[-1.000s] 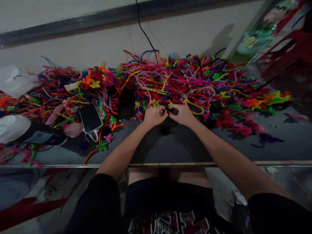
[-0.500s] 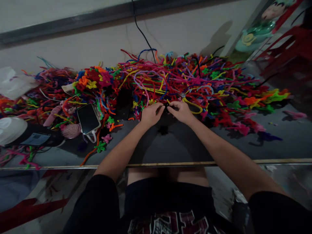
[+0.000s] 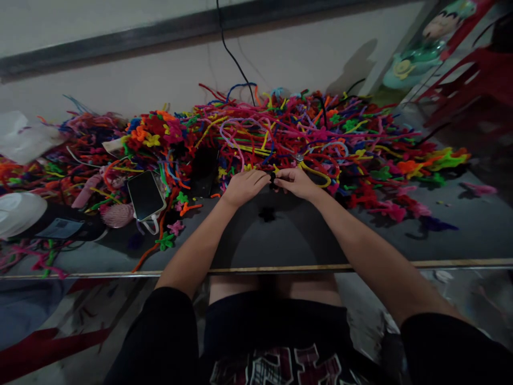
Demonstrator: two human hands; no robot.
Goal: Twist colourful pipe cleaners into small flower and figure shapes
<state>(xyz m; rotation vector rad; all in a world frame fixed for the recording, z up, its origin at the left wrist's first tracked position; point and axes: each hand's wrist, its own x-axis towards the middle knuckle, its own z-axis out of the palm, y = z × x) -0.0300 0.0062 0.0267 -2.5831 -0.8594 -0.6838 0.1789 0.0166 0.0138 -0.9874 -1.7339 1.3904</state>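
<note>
Between my fingertips is a small black pipe cleaner piece (image 3: 272, 180), partly hidden by the fingers. My left hand (image 3: 247, 187) pinches it from the left, back of the hand upward. From the other side my right hand (image 3: 295, 183) grips it between thumb and fingers. On the dark table below lies a black pipe cleaner flower (image 3: 267, 214), touched by neither hand. Just right of my right hand are scissors with yellow handles (image 3: 320, 175), resting at the pile's front edge.
A heap of colourful pipe cleaners (image 3: 256, 125) runs along the wall. To the left are a phone (image 3: 146, 195) with a white cable, a pink spiky ball (image 3: 117, 215) and a white-lidded container (image 3: 22, 214). The table's front edge (image 3: 280, 270) is close to my body.
My left hand has shifted slightly left and turned flatter. More of the black piece shows between the fingertips. The black flower stays on the table.
</note>
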